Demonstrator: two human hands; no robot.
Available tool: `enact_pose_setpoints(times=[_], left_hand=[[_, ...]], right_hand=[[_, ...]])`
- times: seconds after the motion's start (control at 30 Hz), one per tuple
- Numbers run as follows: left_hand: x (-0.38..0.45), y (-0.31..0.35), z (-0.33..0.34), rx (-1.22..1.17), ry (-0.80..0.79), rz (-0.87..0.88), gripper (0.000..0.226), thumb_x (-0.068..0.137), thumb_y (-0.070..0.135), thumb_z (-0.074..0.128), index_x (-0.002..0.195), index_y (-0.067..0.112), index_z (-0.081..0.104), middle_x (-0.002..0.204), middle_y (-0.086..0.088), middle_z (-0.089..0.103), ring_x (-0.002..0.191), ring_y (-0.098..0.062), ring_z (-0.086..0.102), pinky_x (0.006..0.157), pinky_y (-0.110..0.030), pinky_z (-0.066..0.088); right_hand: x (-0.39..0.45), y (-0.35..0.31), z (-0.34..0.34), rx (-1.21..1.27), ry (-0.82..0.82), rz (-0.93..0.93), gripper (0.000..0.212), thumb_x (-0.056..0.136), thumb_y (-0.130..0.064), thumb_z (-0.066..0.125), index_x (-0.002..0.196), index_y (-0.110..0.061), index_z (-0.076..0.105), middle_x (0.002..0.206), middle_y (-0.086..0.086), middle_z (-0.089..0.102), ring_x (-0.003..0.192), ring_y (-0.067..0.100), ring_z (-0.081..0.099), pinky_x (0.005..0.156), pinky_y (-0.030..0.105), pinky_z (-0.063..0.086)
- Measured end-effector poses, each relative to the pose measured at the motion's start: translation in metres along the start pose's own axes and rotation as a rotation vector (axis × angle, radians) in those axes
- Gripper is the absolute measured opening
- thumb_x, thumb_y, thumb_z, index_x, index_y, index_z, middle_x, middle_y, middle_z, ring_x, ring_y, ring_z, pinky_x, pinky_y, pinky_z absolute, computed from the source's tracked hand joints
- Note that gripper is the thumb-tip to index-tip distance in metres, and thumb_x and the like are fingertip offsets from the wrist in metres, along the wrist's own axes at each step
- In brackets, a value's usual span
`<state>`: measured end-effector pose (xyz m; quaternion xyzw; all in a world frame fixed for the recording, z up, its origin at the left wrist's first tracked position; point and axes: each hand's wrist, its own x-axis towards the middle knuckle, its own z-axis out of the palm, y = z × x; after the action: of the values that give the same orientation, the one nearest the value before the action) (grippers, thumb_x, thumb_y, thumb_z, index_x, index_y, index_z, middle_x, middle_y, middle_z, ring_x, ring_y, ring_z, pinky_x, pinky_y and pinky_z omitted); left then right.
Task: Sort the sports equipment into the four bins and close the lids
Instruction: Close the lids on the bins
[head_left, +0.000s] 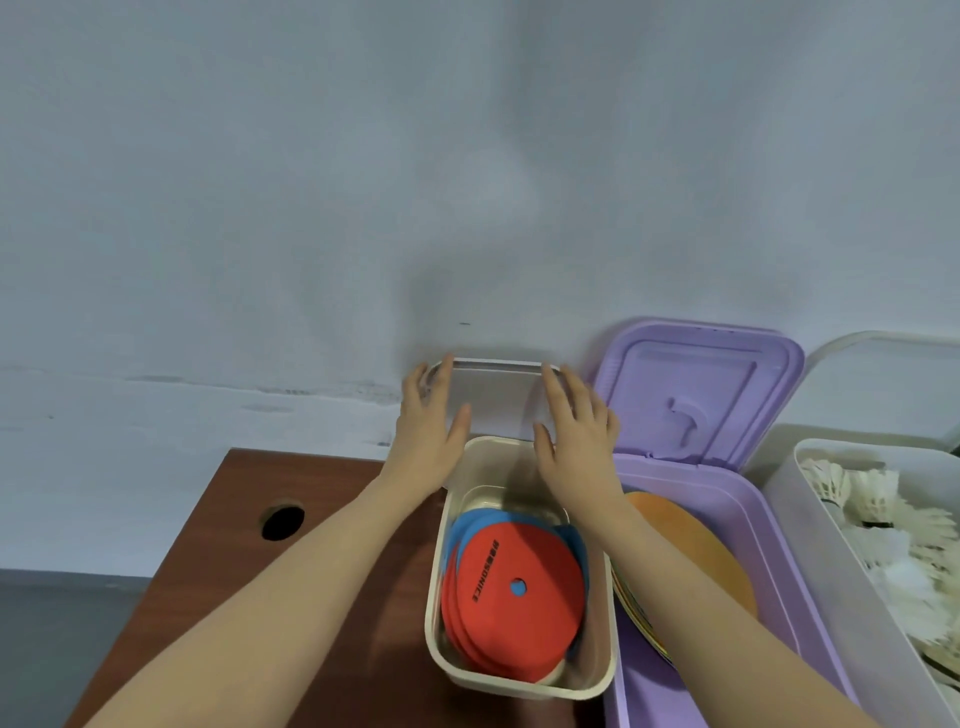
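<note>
Two bare hands reach forward to the raised lid (493, 397) of a cream bin (519, 680), one at each side edge. Furthest left, the brown wooden surface (218, 545) shows a round dark hole (282, 521) near its far corner, with a pale grey wall (363, 182) behind it. The left hand (428, 421) lies against the lid's left edge, fingers straight and pointing up, thumb spread toward the lid's face; its grip is open, pressing flat and not curled round anything. The lid stands upright behind the bin, leaning at the wall. Inside the cream bin sits a stack of flat round discs: a red disc (519, 587) with a small centre hole and black lettering lies on top, with blue discs (470, 525) showing beneath at its far side. The right hand (576, 431) rests on the lid's right edge in the same manner, fingers extended and relaxed, grip open. Just beside the cream bin, touching it, is a purple bin (727, 519) with its purple lid (696, 395) tilted back open; an orange paddle-like piece (691, 551) lies inside, partly hidden by the right forearm. Furthest right, a white bin (789, 499) holds a heap of white feather shuttlecocks (893, 540), its lid also raised behind it.
</note>
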<state>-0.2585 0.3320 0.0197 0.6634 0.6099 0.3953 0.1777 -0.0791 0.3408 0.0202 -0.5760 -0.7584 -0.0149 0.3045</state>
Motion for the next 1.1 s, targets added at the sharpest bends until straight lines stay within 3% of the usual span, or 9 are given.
enact_pose_setpoints(times=[0.07, 0.17, 0.27, 0.4, 0.47, 0.57, 0.77, 0.87, 1.1], left_hand=[[-0.004, 0.000, -0.006, -0.050, -0.026, -0.049, 0.054, 0.099, 0.031, 0.036, 0.148, 0.030, 0.013, 0.149, -0.008, 0.017, 0.132, -0.021, 0.034, 0.100, -0.023, 0.027], [-0.004, 0.000, -0.011, -0.082, -0.046, -0.110, 0.049, 0.100, 0.036, 0.032, 0.146, 0.035, 0.016, 0.143, -0.008, 0.030, 0.118, -0.020, 0.046, 0.093, -0.022, 0.030], [-0.001, 0.003, -0.011, -0.118, -0.078, -0.129, 0.049, 0.100, 0.037, 0.031, 0.146, 0.035, 0.016, 0.143, -0.008, 0.029, 0.119, -0.018, 0.044, 0.094, -0.021, 0.027], [-0.007, 0.004, -0.009, -0.167, -0.037, -0.136, 0.050, 0.100, 0.036, 0.033, 0.147, 0.031, 0.017, 0.144, -0.006, 0.027, 0.125, -0.013, 0.037, 0.097, -0.020, 0.025], [-0.014, 0.001, -0.011, -0.197, 0.019, -0.124, 0.047, 0.100, 0.035, 0.033, 0.146, 0.030, 0.023, 0.142, -0.004, 0.029, 0.124, -0.012, 0.038, 0.099, -0.020, 0.027], [-0.024, -0.001, -0.014, -0.193, 0.047, -0.120, 0.044, 0.100, 0.033, 0.032, 0.144, 0.029, 0.029, 0.140, -0.001, 0.032, 0.120, -0.006, 0.039, 0.098, -0.018, 0.029], [-0.013, -0.003, -0.024, -0.153, 0.107, -0.213, 0.035, 0.100, 0.030, 0.039, 0.132, 0.022, 0.049, 0.130, -0.004, 0.047, 0.107, -0.008, 0.048, 0.089, -0.013, 0.030], [-0.003, -0.005, -0.024, -0.060, 0.089, -0.213, 0.034, 0.099, 0.033, 0.040, 0.129, 0.020, 0.052, 0.127, -0.003, 0.052, 0.109, -0.016, 0.052, 0.088, -0.020, 0.034], [0.010, -0.002, -0.026, -0.083, 0.243, -0.238, 0.032, 0.097, 0.034, 0.044, 0.124, 0.022, 0.059, 0.122, 0.001, 0.058, 0.104, -0.015, 0.055, 0.083, -0.021, 0.037]], right_hand=[[0.000, -0.003, 0.000, 0.205, -0.010, 0.022, 0.061, 0.091, -0.010, 0.048, 0.147, -0.019, 0.025, 0.146, 0.008, 0.029, 0.129, 0.027, 0.034, 0.102, 0.030, 0.031], [-0.001, -0.002, 0.000, 0.288, 0.016, 0.060, 0.057, 0.095, -0.011, 0.048, 0.147, -0.016, 0.024, 0.140, 0.008, 0.026, 0.127, 0.020, 0.034, 0.100, 0.018, 0.027], [-0.001, -0.003, 0.000, 0.372, -0.020, 0.183, 0.053, 0.097, -0.018, 0.045, 0.146, -0.024, 0.026, 0.136, 0.007, 0.026, 0.114, 0.018, 0.044, 0.089, 0.018, 0.033], [-0.004, -0.009, 0.001, 0.460, -0.043, 0.219, 0.049, 0.098, -0.021, 0.043, 0.144, -0.030, 0.028, 0.135, 0.005, 0.029, 0.117, 0.016, 0.043, 0.089, 0.013, 0.031], [-0.009, -0.011, 0.001, 0.457, -0.021, 0.172, 0.048, 0.098, -0.020, 0.043, 0.143, -0.029, 0.031, 0.131, 0.003, 0.033, 0.103, 0.013, 0.048, 0.083, 0.011, 0.032], [-0.015, -0.014, 0.000, 0.469, 0.006, 0.184, 0.044, 0.099, -0.020, 0.042, 0.141, -0.031, 0.036, 0.123, -0.005, 0.037, 0.082, 0.005, 0.048, 0.076, 0.021, 0.040], [-0.004, -0.018, -0.006, 0.515, 0.055, 0.195, 0.032, 0.099, -0.017, 0.045, 0.129, -0.019, 0.056, 0.110, -0.004, 0.049, 0.095, 0.006, 0.050, 0.080, -0.004, 0.028], [0.001, -0.016, -0.005, 0.534, 0.067, 0.211, 0.028, 0.098, -0.016, 0.048, 0.122, -0.018, 0.061, 0.108, -0.001, 0.055, 0.094, 0.008, 0.053, 0.080, -0.003, 0.030], [0.020, -0.017, -0.003, 0.656, 0.116, 0.247, 0.025, 0.095, -0.009, 0.053, 0.113, -0.016, 0.067, 0.105, -0.002, 0.061, 0.098, 0.006, 0.056, 0.086, 0.002, 0.035]])
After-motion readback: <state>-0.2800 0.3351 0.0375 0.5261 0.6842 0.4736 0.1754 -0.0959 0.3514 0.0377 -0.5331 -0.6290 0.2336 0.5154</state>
